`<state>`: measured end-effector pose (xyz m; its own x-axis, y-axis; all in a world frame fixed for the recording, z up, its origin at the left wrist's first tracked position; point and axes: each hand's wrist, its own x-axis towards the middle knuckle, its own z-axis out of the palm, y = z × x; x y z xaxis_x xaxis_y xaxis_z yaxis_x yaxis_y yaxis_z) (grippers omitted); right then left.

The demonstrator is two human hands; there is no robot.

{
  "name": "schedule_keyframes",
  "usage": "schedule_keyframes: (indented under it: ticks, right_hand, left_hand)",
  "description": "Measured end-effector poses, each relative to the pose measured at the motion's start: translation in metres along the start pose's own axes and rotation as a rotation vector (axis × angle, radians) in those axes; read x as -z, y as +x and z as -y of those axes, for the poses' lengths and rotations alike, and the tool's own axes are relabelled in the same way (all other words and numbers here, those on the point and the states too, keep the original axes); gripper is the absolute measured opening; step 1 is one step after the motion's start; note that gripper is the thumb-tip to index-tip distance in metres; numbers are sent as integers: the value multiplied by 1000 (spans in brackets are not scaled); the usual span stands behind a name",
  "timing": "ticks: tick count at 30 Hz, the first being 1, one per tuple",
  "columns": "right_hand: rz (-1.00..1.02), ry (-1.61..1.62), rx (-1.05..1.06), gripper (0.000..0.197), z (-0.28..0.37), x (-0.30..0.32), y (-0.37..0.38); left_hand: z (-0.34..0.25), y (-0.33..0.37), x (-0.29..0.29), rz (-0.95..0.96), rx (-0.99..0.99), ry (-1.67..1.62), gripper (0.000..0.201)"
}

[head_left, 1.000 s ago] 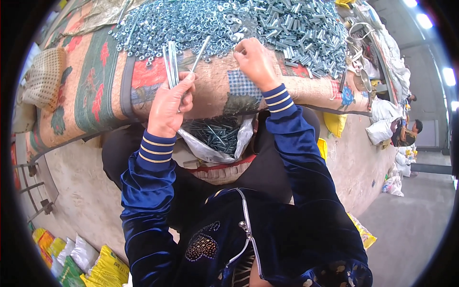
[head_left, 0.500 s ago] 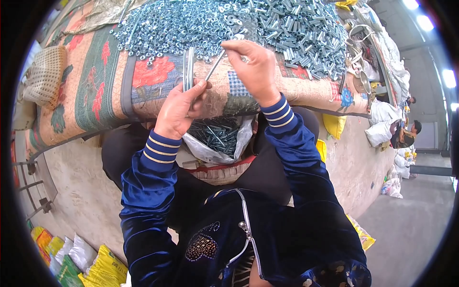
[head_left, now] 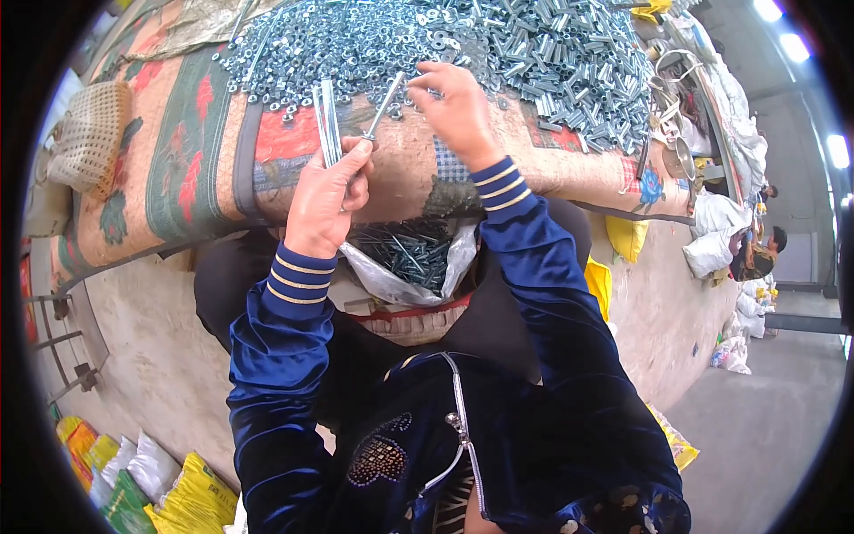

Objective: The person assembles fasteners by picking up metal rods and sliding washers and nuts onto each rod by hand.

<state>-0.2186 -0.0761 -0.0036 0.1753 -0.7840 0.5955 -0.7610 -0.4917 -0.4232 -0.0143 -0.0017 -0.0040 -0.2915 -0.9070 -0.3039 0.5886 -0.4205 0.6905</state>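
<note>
My left hand point(head_left: 322, 203) is closed around several long, thin metal bolts point(head_left: 326, 123) that stand up above the fingers. Between its thumb and forefinger a single bolt point(head_left: 386, 105) leans up to the right. Beside that bolt's upper end is my right hand point(head_left: 459, 114), its thumb and fingertips drawn together; whatever they may pinch is too small to make out. Just beyond both hands lies a heap of small nuts point(head_left: 338, 58), with washers point(head_left: 449, 43) next to it. Short metal tubes point(head_left: 569, 76) are piled farther right.
A patterned padded cover point(head_left: 200, 151) drapes the work surface. Between my knees, an open white bag point(head_left: 458, 260) holds many dark bolts. A woven basket point(head_left: 93, 138) sits at left, a metal ladle-like tool point(head_left: 678, 158) at right. Filled sacks point(head_left: 191, 498) and distant people point(head_left: 756, 258) are around.
My right hand has moved up and left, and its fingertips have come off the single bolt's end. The bolts in my left hand now tilt more to the left.
</note>
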Motion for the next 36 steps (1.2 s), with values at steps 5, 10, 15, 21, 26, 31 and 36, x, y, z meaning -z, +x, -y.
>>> schedule_keyframes:
  ticks: [5,10,15,21,26,31,36]
  right_hand:
    - [226,1103,-487,14,10,31,4]
    - [219,1122,-486,13,13,44,2]
    - [479,990,-581,16,38,37,-12]
    - [412,1032,-624,17,37,42,-14]
    - [379,1049,-579,22,32,49,-13]
    - [370,924,-561,29,32,57,-6]
    - [596,151,-769,28,68,69,7]
  left_hand:
    - [-1,-7,-3,-23,67,98,14]
    - [1,-6,-4,12,75,150,15]
    - [1,-8,-15,26,53,119,19]
    - [-2,-7,-16,-56,43,275,26]
    - [-2,-6,-7,200,198,263,24]
    - [1,-11,-17,21,65,276,22]
    - [4,-14,-21,-25,-116,366,25]
